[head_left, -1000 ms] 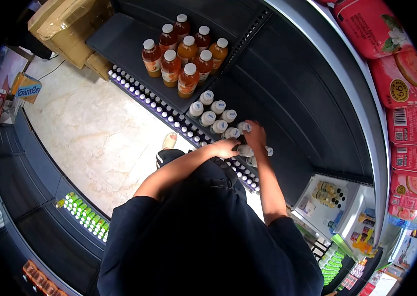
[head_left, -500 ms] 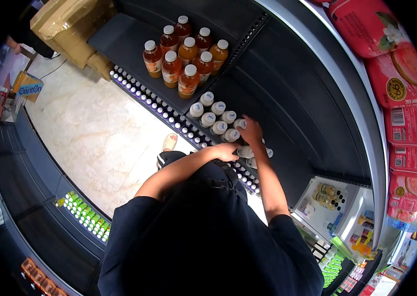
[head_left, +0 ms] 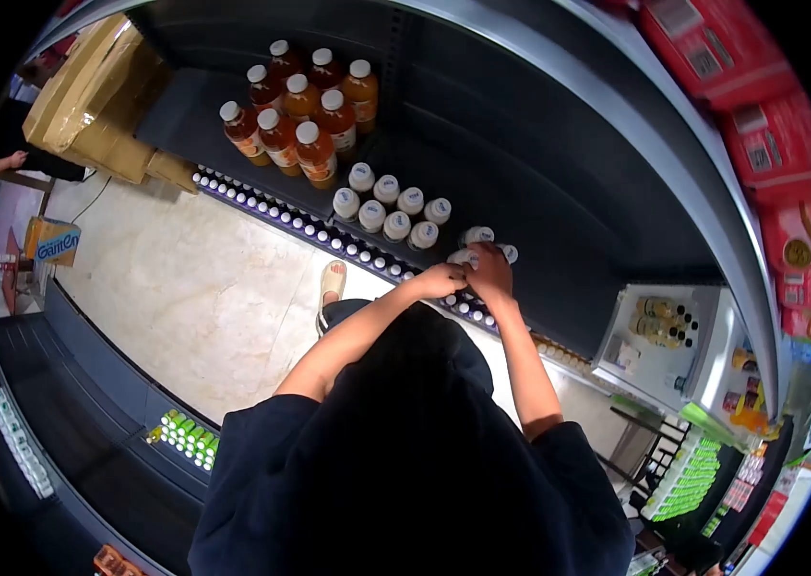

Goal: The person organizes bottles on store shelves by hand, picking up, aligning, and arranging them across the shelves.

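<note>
Two short rows of white-capped pale bottles (head_left: 397, 227) stand upright on the dark shelf (head_left: 545, 302). To their right, one more white bottle (head_left: 464, 257) is at the shelf's front edge, with my right hand (head_left: 490, 275) closed over it. My left hand (head_left: 440, 280) is against the same bottle from the left, its fingers curled and touching my right hand; their tips are partly hidden. Right behind my hands are another white bottle (head_left: 477, 235) and a white cap (head_left: 509, 253).
Orange-brown juice bottles (head_left: 298, 99) stand farther left on the shelf. Below runs a row of small white-capped bottles (head_left: 306, 224). Cardboard boxes (head_left: 89, 106) are stacked at the left end. An open white fridge (head_left: 660, 331) stands right; another person's hand (head_left: 17, 159) shows far left.
My right hand has come back from the rear bottles to the front edge, beside my left hand. A gap now separates the rows from the bottles at my hands. The view has shifted.
</note>
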{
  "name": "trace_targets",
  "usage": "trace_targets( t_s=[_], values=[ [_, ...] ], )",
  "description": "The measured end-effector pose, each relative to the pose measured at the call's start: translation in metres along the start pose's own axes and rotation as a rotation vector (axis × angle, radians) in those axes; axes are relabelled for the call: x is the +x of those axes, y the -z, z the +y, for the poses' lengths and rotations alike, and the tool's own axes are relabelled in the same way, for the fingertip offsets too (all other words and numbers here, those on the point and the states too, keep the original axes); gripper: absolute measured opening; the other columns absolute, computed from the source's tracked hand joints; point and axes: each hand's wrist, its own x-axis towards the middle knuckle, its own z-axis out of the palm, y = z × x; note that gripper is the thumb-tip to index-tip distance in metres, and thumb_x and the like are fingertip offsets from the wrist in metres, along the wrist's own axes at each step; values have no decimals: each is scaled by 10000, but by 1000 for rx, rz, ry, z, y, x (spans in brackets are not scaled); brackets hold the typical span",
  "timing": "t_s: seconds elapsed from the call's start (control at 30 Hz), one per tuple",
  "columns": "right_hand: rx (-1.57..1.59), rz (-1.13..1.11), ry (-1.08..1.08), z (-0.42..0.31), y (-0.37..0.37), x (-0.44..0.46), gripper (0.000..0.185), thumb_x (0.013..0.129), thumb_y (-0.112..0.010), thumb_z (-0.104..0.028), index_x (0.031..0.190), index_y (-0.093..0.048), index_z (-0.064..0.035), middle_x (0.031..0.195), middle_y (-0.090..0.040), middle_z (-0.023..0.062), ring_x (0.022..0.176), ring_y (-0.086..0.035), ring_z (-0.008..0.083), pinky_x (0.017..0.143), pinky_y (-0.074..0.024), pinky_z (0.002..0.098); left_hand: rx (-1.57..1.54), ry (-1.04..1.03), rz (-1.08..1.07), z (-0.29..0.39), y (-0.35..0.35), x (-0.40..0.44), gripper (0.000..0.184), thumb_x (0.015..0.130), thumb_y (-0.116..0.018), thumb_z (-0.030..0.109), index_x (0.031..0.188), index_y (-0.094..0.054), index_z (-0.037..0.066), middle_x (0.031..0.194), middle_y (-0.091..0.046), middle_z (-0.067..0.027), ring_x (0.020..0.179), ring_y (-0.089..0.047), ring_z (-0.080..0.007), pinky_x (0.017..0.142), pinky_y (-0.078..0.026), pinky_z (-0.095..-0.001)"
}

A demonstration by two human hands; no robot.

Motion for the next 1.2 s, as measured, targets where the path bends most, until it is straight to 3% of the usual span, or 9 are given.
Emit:
trace_targets(
  t_s=[0.03, 0.17, 0.27, 0.4, 0.53, 0.67, 0.93, 1.03, 1.2],
  values=[
    [9, 16, 29, 2, 2, -1, 400, 770, -715, -138, 1159, -675, -55, 1208, -660, 159, 1080, -640, 370, 936, -522, 425, -306, 0, 32, 4, -11, -5, 342, 946, -591, 287, 1186, -655, 51, 1055, -718, -95, 932, -680, -187, 773, -518, -310],
    [75, 13, 31, 10, -1, -6, 425, 762, -696, -104, 1181, -669, -33, 1239, -654, 161, 1104, -636, 359, 950, -515, 418, -586, 182, 176, 36, -30, -18, 314, 895, -611, 221, 1101, -660, -10, 1004, -715, -86, 834, -683, -189, 715, -531, -316],
    [82, -15, 31, 5, 2, -5, 416, 770, -690, -99, 1181, -672, -34, 1239, -656, 160, 1107, -636, 357, 955, -513, 416, -514, 10, 168, -3, -40, 4, 377, 893, -619, 213, 1180, -615, -31, 1062, -702, -113, 909, -694, -198, 747, -532, -313],
    [62, -3, 104, 1, -3, 7, 401, 774, -697, -103, 1170, -679, -40, 1234, -661, 151, 1110, -635, 354, 951, -517, 419, -356, -102, 452, -5, -50, 4, 361, 870, -634, 171, 1154, -618, -51, 987, -704, -160, 877, -690, -209, 792, -529, -321],
    [62, -4, 150, -7, -5, 22, 389, 773, -694, -96, 1159, -685, -54, 1228, -664, 136, 1120, -632, 344, 946, -527, 430, -332, 21, 459, 16, -30, -12, 426, 845, -643, 180, 1206, -612, -44, 1038, -722, -206, 965, -699, -335, 859, -517, -404],
    [44, -3, 142, -11, -15, 33, 380, 773, -700, -129, 1148, -692, -65, 1218, -668, 130, 1113, -635, 341, 943, -530, 431, -115, 42, 553, -1, -17, -10, 321, 832, -625, 211, 1071, -693, 9, 961, -726, -201, 935, -696, -347, 836, -518, -412],
    [100, 154, 183, -10, 0, 25, 356, 775, -720, -144, 1126, -697, -86, 1193, -667, 111, 1134, -605, 329, 935, -526, 429, -268, 229, 359, 1, -35, -22, 369, 857, -659, 259, 1096, -699, -19, 1011, -737, -184, 989, -695, -303, 875, -513, -391],
    [40, 298, 172, 16, 2, 34, 405, 748, -734, -90, 1148, -696, -133, 1198, -653, 92, 1143, -603, 314, 926, -535, 437, -272, 159, 347, -10, -42, -2, 424, 859, -680, 247, 1169, -662, -42, 1135, -703, -205, 1076, -670, -288, 925, -497, -365],
    [29, 121, 32, 38, 15, 33, 434, 763, -720, -77, 1192, -672, -122, 1190, -658, 134, 1125, -615, 357, 946, -522, 450, -266, -91, 357, 47, -31, 10, 503, 829, -656, 171, 1278, -571, -38, 1186, -659, -219, 1094, -633, -312, 943, -483, -378]
  ],
)
